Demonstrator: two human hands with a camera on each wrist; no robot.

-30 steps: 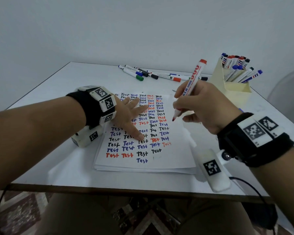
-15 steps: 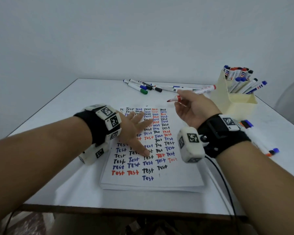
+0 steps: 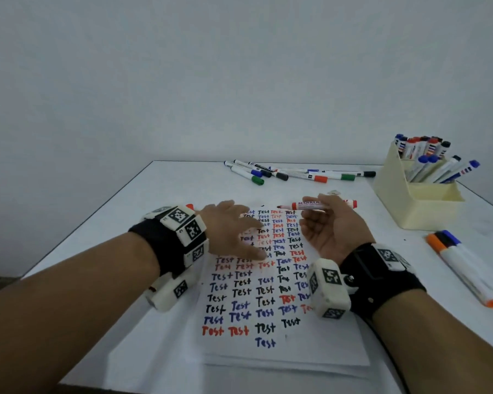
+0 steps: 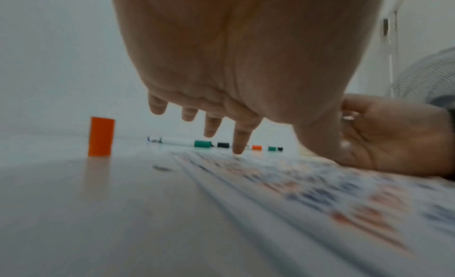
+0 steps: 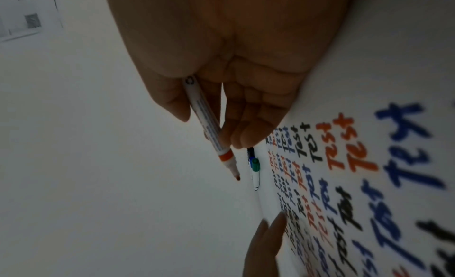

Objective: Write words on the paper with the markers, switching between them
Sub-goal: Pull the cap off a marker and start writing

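Red ink is no longer meeting the paper: the right hand, palm up, is gripping the uncapped red marker level above the sheet's far edge, where a second ago it was poised to write. The left hand, fingers straight, is lifting toward the red cap standing off the sheet's far left corner. Judging by this, a marker swap is starting.

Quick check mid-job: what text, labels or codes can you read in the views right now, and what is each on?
"Test": handwritten again and again in black, blue and red on the paper.
"MARKER": red label on the red marker held in the right hand; the smaller print is unreadable.
Black-and-white square codes, no words: wrist units.
Print on the other markers: too small.
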